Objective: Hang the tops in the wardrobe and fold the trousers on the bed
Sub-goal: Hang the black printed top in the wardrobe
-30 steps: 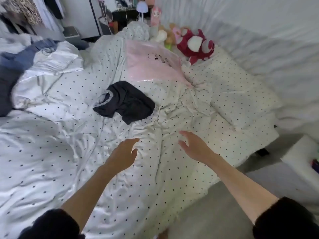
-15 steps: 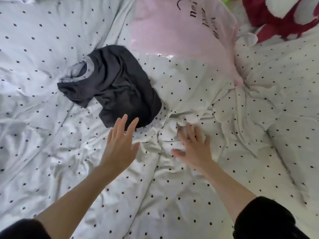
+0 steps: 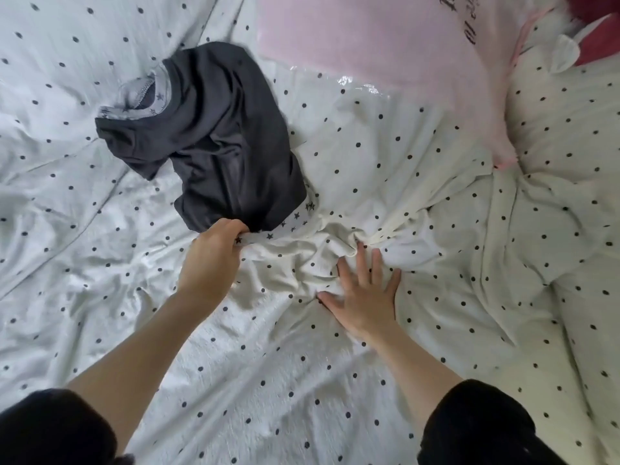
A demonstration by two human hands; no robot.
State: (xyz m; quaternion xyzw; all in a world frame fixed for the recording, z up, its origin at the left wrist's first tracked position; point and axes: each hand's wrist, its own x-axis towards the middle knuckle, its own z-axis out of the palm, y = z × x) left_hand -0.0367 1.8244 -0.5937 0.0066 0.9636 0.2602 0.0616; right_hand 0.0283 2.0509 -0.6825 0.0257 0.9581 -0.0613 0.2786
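Note:
A crumpled dark grey garment (image 3: 214, 129) with a pale star-printed lining lies on the white dotted duvet (image 3: 302, 380). My left hand (image 3: 211, 260) grips its near edge, fingers curled into the fabric. A crumpled cream-white cloth (image 3: 302, 263) is bunched on the duvet between my hands. My right hand (image 3: 364, 297) lies flat with spread fingers, pressing the bedding at that cloth's right side. Whether the dark garment is a top or trousers does not show.
A pink pillow (image 3: 385, 45) with dark lettering lies at the far side, a clear plastic sheet along its near edge. Part of a red plush toy (image 3: 600, 38) shows at the top right corner. Rumpled dotted bedding fills the whole view.
The view has closed in on the bed. My left hand moved forward and took hold of the dark garment's near edge. My right hand stays flat on the bedding.

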